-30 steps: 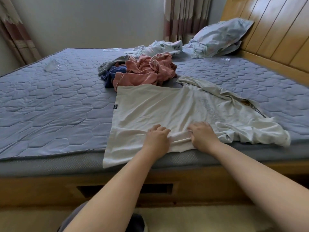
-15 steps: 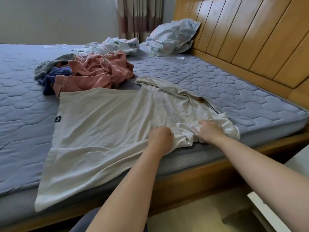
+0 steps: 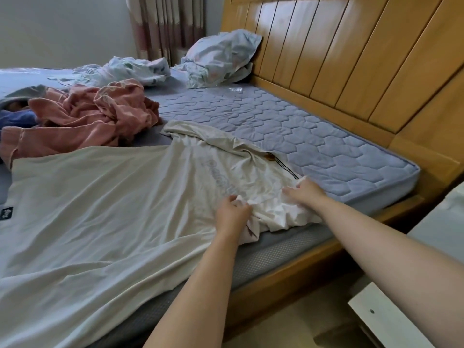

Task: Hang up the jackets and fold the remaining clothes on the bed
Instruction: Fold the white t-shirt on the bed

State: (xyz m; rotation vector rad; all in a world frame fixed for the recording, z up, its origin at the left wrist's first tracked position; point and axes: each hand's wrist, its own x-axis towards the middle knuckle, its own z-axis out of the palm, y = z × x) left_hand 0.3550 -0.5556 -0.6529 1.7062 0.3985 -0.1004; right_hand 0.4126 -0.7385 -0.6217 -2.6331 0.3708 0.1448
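the white t-shirt (image 3: 100, 209) lies spread over the near side of the bed (image 3: 313, 146), its lower part draping over the mattress edge at the left and its collar end bunched up at the right. the left grip (image 3: 232, 213) is closed on a crumpled fold of the shirt beside the printed lettering, and the right grip (image 3: 303, 193), just beside it, has its fingers curled into the fabric by the collar with the thumb lying along the cloth. behind the shirt a pink garment (image 3: 88, 116) lies heaped against a blue garment (image 3: 15, 118), and a pillow (image 3: 221, 56) leans on the wooden headboard (image 3: 351, 59).
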